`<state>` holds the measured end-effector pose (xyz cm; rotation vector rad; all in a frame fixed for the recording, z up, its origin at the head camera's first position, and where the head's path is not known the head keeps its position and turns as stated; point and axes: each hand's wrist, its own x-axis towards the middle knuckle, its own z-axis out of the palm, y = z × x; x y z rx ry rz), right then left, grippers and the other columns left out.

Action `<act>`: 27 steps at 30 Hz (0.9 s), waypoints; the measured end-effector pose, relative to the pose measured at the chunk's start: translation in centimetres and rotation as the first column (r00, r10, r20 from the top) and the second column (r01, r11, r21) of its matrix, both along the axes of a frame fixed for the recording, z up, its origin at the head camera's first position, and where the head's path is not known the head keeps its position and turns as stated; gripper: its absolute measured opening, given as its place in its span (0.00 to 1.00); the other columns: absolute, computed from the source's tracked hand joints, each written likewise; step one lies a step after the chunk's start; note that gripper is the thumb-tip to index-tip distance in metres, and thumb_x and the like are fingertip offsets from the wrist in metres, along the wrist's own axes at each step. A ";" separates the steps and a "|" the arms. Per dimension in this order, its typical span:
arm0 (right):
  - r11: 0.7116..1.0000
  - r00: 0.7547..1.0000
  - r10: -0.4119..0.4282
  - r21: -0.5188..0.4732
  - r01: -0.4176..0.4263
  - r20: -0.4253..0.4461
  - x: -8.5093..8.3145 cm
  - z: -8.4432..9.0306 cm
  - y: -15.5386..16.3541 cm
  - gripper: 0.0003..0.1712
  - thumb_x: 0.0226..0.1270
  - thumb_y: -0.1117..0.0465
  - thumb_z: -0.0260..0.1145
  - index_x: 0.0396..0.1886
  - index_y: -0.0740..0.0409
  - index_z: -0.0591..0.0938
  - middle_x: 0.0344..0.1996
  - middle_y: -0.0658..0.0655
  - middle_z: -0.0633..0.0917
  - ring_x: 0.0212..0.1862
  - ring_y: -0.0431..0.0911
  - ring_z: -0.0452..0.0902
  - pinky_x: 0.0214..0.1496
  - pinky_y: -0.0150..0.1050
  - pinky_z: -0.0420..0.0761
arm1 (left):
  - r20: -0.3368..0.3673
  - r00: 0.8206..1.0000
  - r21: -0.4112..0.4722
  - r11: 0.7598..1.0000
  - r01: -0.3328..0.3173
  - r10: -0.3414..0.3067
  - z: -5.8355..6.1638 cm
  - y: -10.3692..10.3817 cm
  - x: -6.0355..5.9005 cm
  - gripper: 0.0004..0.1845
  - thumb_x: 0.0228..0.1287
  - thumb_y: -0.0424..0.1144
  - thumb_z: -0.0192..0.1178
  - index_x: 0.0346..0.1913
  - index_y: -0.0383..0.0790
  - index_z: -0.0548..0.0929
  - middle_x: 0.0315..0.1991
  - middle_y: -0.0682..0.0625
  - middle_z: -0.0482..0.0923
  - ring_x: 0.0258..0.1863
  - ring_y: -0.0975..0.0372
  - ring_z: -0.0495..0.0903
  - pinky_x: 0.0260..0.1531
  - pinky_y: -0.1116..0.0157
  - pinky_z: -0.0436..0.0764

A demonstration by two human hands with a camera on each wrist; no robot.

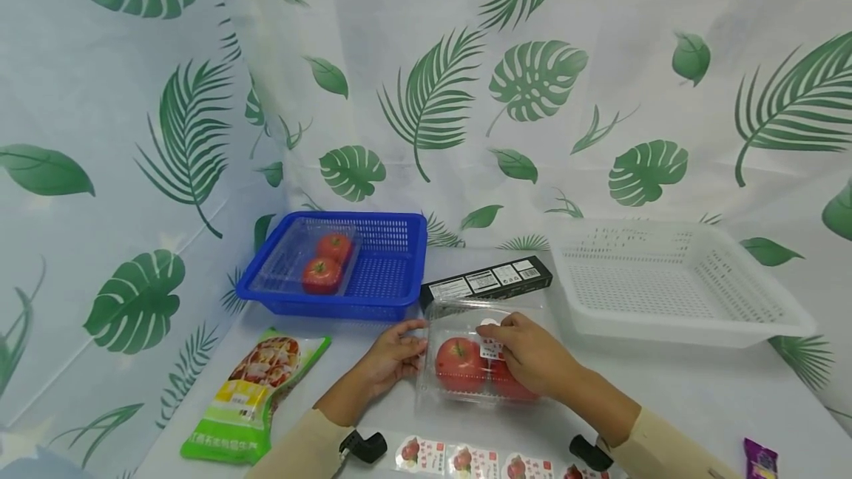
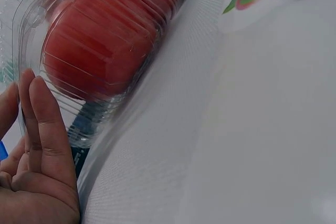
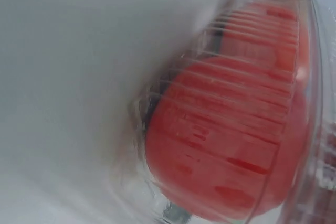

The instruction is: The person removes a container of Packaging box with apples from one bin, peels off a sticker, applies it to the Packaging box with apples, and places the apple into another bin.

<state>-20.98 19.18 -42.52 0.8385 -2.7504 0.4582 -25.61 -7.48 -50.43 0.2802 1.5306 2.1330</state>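
A clear plastic clamshell box (image 1: 433, 390) with two red tomatoes (image 1: 461, 365) stands on the table in front of me, its lid down. My left hand (image 1: 393, 353) holds the box's left side. In the left wrist view, the thumb and fingers (image 2: 46, 114) meet at its rim. My right hand (image 1: 535, 357) lies over the lid, its fingertips pressing on a small white label (image 1: 491, 348) with red print; part of the label is hidden beneath them. The right wrist view shows a tomato (image 3: 226, 140) through the ribbed plastic, blurred.
A blue basket (image 1: 399, 305) at back left holds another clear box with tomatoes (image 1: 322, 274). A black carton (image 1: 489, 281) lies behind my box; a white basket (image 1: 665, 327) stands at right. Nearby are a green food bag (image 1: 226, 438), a sticker strip (image 1: 474, 458) and a purple packet (image 1: 760, 458).
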 end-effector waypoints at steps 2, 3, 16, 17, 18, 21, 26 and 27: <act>1.000 1.000 0.013 0.008 -0.013 -0.015 0.2 -0.1 0.1 0.21 0.56 0.67 0.55 0.48 0.43 0.79 0.34 0.45 0.75 0.37 0.37 0.68 0.36 0.34 0.74 | -0.002 1.000 0.004 1.000 -0.001 0.001 -0.1 0.0 0.0 0.27 0.58 0.36 0.59 0.60 0.39 0.63 0.26 0.51 0.77 0.18 0.65 0.75 0.21 0.68 0.77; 0.999 0.999 0.034 0.004 -0.034 -0.028 0.2 -0.1 0.1 0.21 0.56 0.68 0.55 0.46 0.43 0.80 0.35 0.45 0.76 0.37 0.37 0.68 0.36 0.34 0.74 | -0.004 1.000 0.006 1.000 -0.001 0.001 -0.1 0.0 0.0 0.27 0.58 0.36 0.59 0.60 0.38 0.63 0.26 0.52 0.77 0.18 0.65 0.75 0.21 0.68 0.77; 0.952 0.908 0.304 0.121 -0.281 -0.289 0.8 -0.9 0.9 0.24 0.47 0.73 0.55 0.44 0.53 0.83 0.47 0.52 0.80 0.43 0.47 0.71 0.45 0.43 0.73 | -0.003 1.000 0.023 1.000 0.004 -0.004 -0.3 0.0 0.0 0.27 0.58 0.36 0.59 0.60 0.39 0.63 0.26 0.51 0.77 0.19 0.64 0.75 0.21 0.67 0.77; 0.950 0.905 0.310 0.130 -0.283 -0.293 0.9 -0.9 1.0 0.24 0.46 0.73 0.56 0.44 0.53 0.83 0.47 0.52 0.80 0.44 0.47 0.71 0.45 0.43 0.73 | -0.003 1.000 0.024 1.000 0.006 -0.006 -0.3 0.0 -0.1 0.27 0.58 0.36 0.58 0.60 0.39 0.63 0.26 0.51 0.77 0.19 0.64 0.75 0.21 0.67 0.77; 0.949 0.903 0.314 0.138 -0.285 -0.293 1.0 -0.9 1.1 0.24 0.45 0.73 0.56 0.44 0.52 0.83 0.47 0.52 0.80 0.44 0.47 0.70 0.45 0.43 0.72 | -0.002 1.000 0.025 1.000 0.007 -0.007 -0.3 0.0 -0.1 0.27 0.59 0.35 0.58 0.60 0.39 0.63 0.26 0.51 0.77 0.19 0.64 0.75 0.21 0.67 0.77; 0.948 0.903 0.314 0.156 -0.279 -0.293 1.1 -0.9 1.5 0.26 0.43 0.73 0.55 0.43 0.50 0.83 0.47 0.51 0.79 0.44 0.46 0.70 0.45 0.43 0.72 | -0.001 1.000 0.028 1.000 0.004 -0.004 -0.3 0.0 -0.1 0.26 0.59 0.34 0.57 0.60 0.39 0.63 0.26 0.51 0.76 0.18 0.64 0.75 0.20 0.68 0.77; 0.951 0.906 0.303 0.155 -0.268 -0.295 1.3 -0.8 2.1 0.26 0.41 0.72 0.57 0.42 0.49 0.83 0.46 0.49 0.80 0.43 0.45 0.68 0.43 0.42 0.71 | -0.008 1.000 0.028 1.000 -0.006 0.007 -0.3 -0.1 -0.1 0.26 0.60 0.33 0.57 0.60 0.38 0.63 0.26 0.51 0.77 0.18 0.65 0.76 0.19 0.68 0.77; 0.952 0.907 0.302 0.148 -0.269 -0.294 1.4 -0.8 2.2 0.26 0.40 0.72 0.57 0.42 0.50 0.84 0.45 0.49 0.80 0.42 0.45 0.68 0.43 0.42 0.71 | -0.006 1.000 0.030 1.000 -0.006 0.006 -0.3 0.0 -0.1 0.26 0.59 0.33 0.57 0.60 0.38 0.63 0.26 0.51 0.77 0.18 0.64 0.76 0.20 0.68 0.77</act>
